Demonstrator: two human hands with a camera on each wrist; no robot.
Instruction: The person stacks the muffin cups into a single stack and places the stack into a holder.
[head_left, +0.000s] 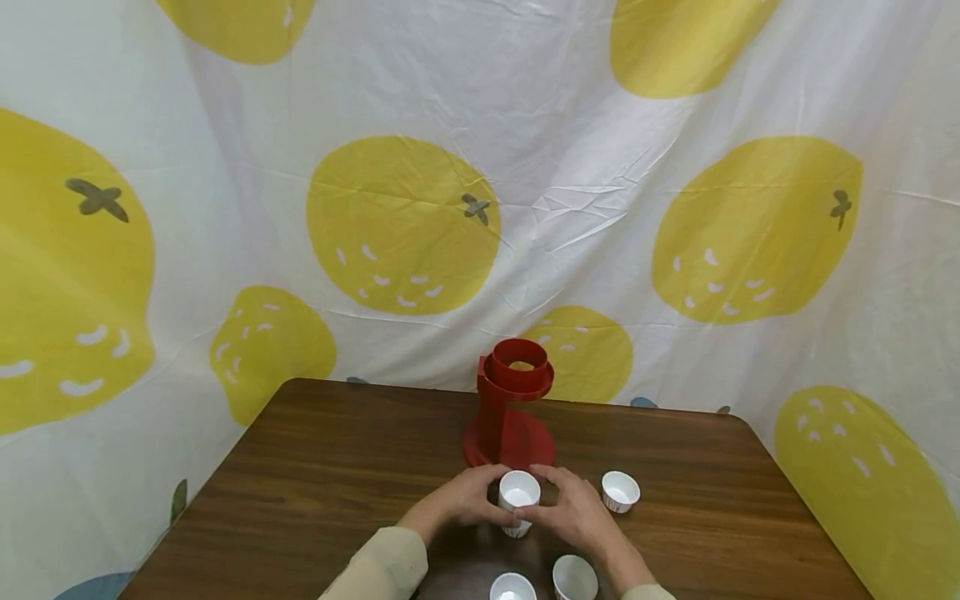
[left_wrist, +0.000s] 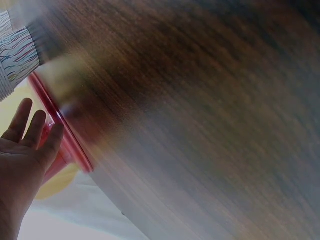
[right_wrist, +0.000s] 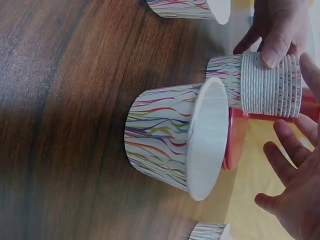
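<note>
Between the two hands stands a stack of nested white paper baking cups (head_left: 519,488), their sides patterned with coloured wavy lines. My left hand (head_left: 468,497) grips the stack from the left, its thumb (right_wrist: 274,50) lying across the rims. On the other side, my right hand (head_left: 576,510) has thumb and index finger around the top rim, its other fingers (right_wrist: 280,162) spread apart. The left wrist view shows the left hand (left_wrist: 25,160) with several fingers extended. A single paper cup (right_wrist: 160,135) sits upright close to the right wrist camera.
Behind the stack stands a red plastic stand (head_left: 491,421) with a round base and a cylinder on top, something tan inside it. One paper cup (head_left: 620,492) is to the right; two more cups, one at the front (head_left: 575,577), stand nearer. A lemon-print cloth (head_left: 570,250) hangs behind the wooden table (head_left: 360,450).
</note>
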